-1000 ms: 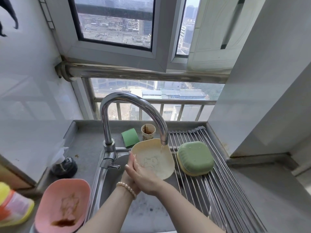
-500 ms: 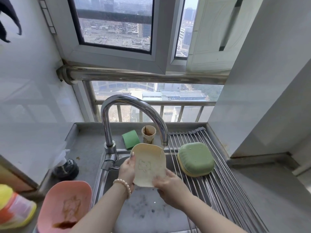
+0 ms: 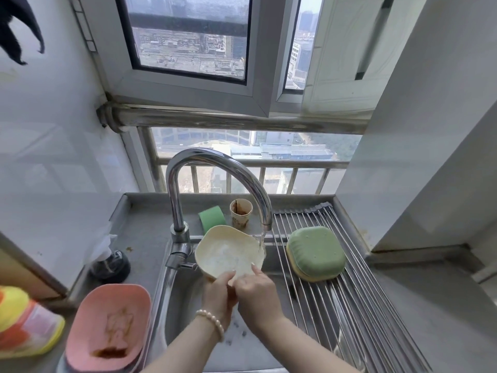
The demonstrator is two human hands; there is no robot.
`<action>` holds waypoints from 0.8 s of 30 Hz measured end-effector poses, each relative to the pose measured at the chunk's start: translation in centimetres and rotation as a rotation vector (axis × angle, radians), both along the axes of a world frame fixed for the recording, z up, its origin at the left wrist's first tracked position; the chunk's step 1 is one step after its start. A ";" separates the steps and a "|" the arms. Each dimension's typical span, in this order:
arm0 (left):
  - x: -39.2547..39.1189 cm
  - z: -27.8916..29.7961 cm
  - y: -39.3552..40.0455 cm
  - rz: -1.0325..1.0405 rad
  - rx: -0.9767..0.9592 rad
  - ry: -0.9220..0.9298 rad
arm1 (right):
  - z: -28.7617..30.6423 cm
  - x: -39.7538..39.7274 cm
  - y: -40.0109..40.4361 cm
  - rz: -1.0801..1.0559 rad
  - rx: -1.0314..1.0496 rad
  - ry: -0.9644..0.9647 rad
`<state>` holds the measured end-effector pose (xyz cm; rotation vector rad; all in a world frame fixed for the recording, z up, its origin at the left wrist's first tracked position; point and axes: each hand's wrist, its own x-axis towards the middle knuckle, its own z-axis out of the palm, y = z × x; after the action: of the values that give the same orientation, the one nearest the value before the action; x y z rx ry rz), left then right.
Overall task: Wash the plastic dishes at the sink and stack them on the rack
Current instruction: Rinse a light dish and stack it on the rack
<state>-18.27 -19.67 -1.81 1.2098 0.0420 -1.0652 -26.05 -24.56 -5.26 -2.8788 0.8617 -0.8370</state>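
Note:
A cream plastic dish [image 3: 228,251] is tilted over the sink [image 3: 242,343], its right rim under the running water from the faucet [image 3: 215,168]. My left hand [image 3: 217,294] grips its near edge from below. My right hand [image 3: 255,292] holds the near rim beside it, a finger laid on the inside. On the rack [image 3: 349,305] to the right lie two dishes upside down, a green one [image 3: 316,251] on top of a yellow one. A dirty pink dish [image 3: 107,324] with brown residue sits on the counter at the left.
A green sponge [image 3: 212,217] and a stained paper cup [image 3: 240,212] stand behind the sink. A dark soap bottle [image 3: 110,265] sits left of the faucet. A yellow and orange bottle [image 3: 24,321] lies at the far left. Walls close in on both sides.
The cream dish has turned from upright to facing up under the water stream. My right hand has moved from its lower right edge to the near rim, close to my left hand.

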 end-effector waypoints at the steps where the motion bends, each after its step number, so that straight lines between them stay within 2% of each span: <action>1: 0.2 0.1 -0.2 0.016 0.011 -0.007 | -0.4 0.0 -0.2 0.008 0.041 -0.033; 4: 1.8 -0.4 -0.9 -0.005 0.144 -0.088 | -2.2 -1.3 -1.5 0.110 0.153 -0.133; 6: 2.8 -0.4 -1.0 -0.048 0.233 -0.184 | -2.5 -2.7 -2.8 0.167 0.110 -0.094; 9: 3.9 -0.2 -1.2 -0.172 0.304 -0.289 | -2.1 -3.9 -4.7 0.151 -0.065 0.170; 11: 4.3 0.2 -1.0 -0.239 0.314 -0.234 | -1.9 -3.8 -4.9 0.072 -0.073 0.363; 12: 4.4 0.4 -1.0 -0.271 0.307 -0.185 | -2.1 -3.7 -5.0 0.032 -0.069 0.387; 15: 4.0 0.5 -0.8 -0.293 0.232 -0.096 | -2.5 -3.2 -4.6 -0.035 -0.100 0.306; 18: 2.0 -0.2 -0.4 -0.155 0.103 -0.087 | -1.7 -2.4 -3.2 -0.030 -0.156 0.167; 21: 0.3 -0.4 0.1 0.037 0.023 -0.038 | -0.7 -1.6 -1.4 -0.011 -0.057 0.005; 24: 1.4 0.3 -0.2 0.118 0.081 -0.060 | -1.2 -1.3 -0.6 0.049 0.046 -0.232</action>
<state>-16.86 -19.90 -1.48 1.2958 0.1096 -0.9307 -27.35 -25.18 -6.47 -2.6817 0.7711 -1.1021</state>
